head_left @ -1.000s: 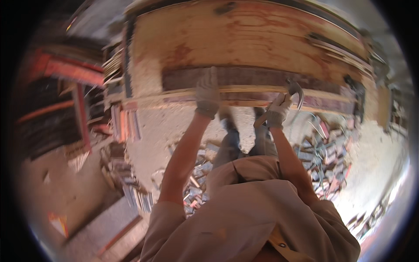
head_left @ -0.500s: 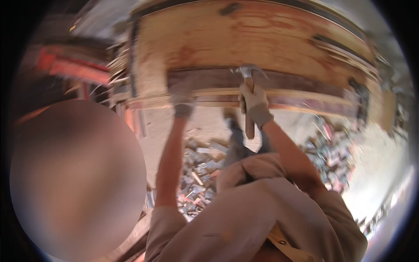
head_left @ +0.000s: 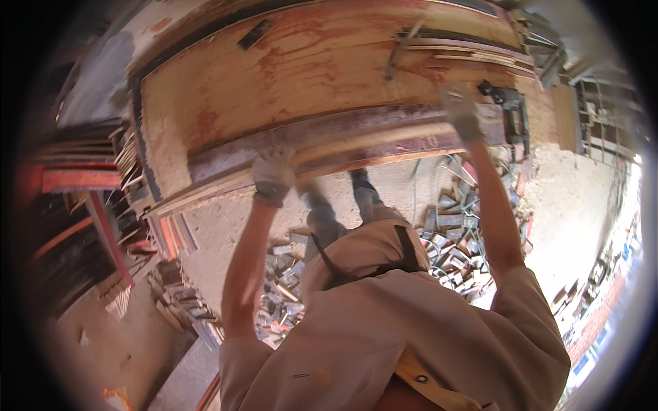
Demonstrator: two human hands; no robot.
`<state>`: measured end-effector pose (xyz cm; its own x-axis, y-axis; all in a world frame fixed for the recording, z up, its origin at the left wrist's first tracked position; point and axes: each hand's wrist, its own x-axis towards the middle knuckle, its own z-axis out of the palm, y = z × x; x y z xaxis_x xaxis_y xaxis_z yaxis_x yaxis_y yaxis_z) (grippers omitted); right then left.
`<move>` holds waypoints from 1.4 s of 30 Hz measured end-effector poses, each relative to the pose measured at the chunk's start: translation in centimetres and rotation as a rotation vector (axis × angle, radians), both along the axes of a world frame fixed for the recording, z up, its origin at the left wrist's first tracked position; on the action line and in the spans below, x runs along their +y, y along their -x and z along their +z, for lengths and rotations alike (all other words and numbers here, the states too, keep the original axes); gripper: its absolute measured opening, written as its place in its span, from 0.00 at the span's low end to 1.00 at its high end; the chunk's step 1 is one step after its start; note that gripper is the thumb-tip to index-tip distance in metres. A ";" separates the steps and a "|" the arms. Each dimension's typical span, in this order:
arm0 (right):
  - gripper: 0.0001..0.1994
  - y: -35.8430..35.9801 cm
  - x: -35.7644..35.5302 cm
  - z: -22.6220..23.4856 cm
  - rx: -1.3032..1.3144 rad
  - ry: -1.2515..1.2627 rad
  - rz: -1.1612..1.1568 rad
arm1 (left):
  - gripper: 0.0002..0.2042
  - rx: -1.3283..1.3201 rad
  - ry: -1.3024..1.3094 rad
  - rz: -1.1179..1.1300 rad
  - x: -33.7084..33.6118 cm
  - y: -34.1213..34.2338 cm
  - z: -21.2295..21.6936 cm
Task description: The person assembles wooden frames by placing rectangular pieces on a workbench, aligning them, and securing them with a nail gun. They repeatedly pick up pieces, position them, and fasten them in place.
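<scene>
Your gloved left hand (head_left: 273, 175) grips the long dark reddish-brown timber plank (head_left: 343, 140), fingers curled over its near edge at 10 o'clock. Your gloved right hand (head_left: 461, 113) rests on the plank's far end at 1 o'clock; blurred, can't tell finger state. Plank lies along the front of the big worn orange plywood bench (head_left: 288, 61); scrap offcuts (head_left: 445, 233) below

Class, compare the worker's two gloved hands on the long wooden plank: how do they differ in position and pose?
The left hand grips the long wooden plank near its left end, lower in view; the right hand reaches further along it, higher up. The left arm looks bent, the right arm stretched straighter. Both wear pale work gloves.
</scene>
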<state>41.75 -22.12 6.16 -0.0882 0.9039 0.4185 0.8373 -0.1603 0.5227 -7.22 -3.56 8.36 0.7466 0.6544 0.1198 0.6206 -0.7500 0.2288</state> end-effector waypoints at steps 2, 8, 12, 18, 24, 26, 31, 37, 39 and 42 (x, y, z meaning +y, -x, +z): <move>0.23 -4.4 -6.1 1.3 0.677 0.108 -0.544 | 0.16 -0.021 -0.291 0.015 -2.5 1.9 1.7; 0.29 -6.8 -12.7 1.1 2.279 -0.645 -1.085 | 0.16 -0.154 -0.343 0.131 -7.3 7.7 7.7; 0.23 -7.1 -10.2 -2.4 2.125 -0.512 -0.534 | 0.21 -0.166 -0.351 0.198 -8.3 12.3 9.8; 0.26 -2.1 -0.2 4.7 1.220 0.030 -0.341 | 0.24 -0.224 -0.279 0.354 -8.3 24.1 9.7; 0.24 23.3 11.1 20.9 1.599 -0.529 -0.239 | 0.19 -0.350 -0.424 0.537 -5.8 37.6 9.6; 0.23 29.4 12.6 25.5 1.483 -0.589 -0.119 | 0.19 -0.393 -0.460 0.576 -5.0 42.0 10.2; 0.22 34.2 15.9 31.6 1.234 -0.659 0.039 | 0.17 -0.582 -0.397 0.629 -1.5 49.5 11.2; 0.20 37.0 23.4 36.4 1.019 -0.670 0.185 | 0.17 -0.636 -0.468 0.674 5.5 56.1 11.2; 0.19 38.2 27.6 37.1 0.974 -0.631 0.257 | 0.18 -0.605 -0.456 0.716 8.1 58.2 11.0; 0.19 40.5 34.8 37.9 0.931 -0.572 0.382 | 0.22 -0.572 -0.397 0.740 12.3 62.0 11.3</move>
